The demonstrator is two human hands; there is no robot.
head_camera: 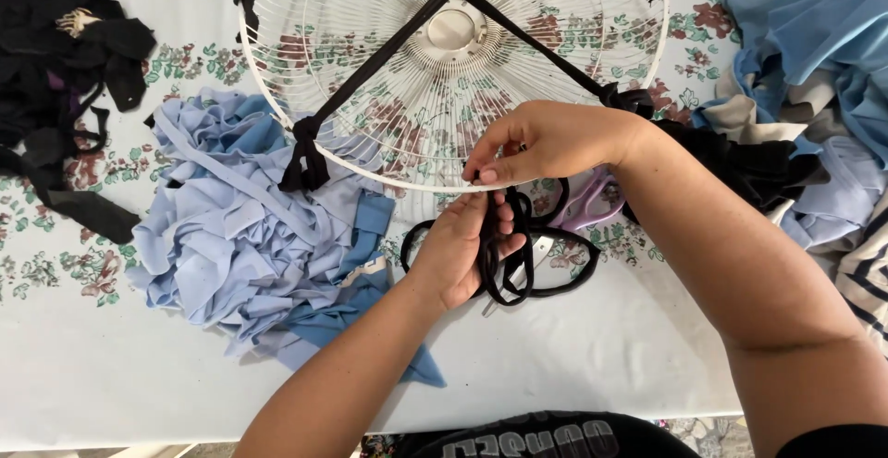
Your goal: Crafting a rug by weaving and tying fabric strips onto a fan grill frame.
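Observation:
My left hand (462, 250) lies palm up, closed around a looped black fabric strip (513, 264) just below the rim of a white wire fan guard (444, 69). My right hand (546, 143) pinches the upper end of that strip at the guard's near rim. Black strips (388, 51) are stretched across the guard like spokes and knotted at its rim. Purple-handled scissors (587, 204) lie on the table under my right wrist, partly hidden.
A pile of light blue fabric strips (240, 227) lies at left. Black cloth scraps (65, 79) sit at the far left. Blue, black and beige fabric (805, 79) is heaped at right. A white floral tablecloth (92, 365) covers the table.

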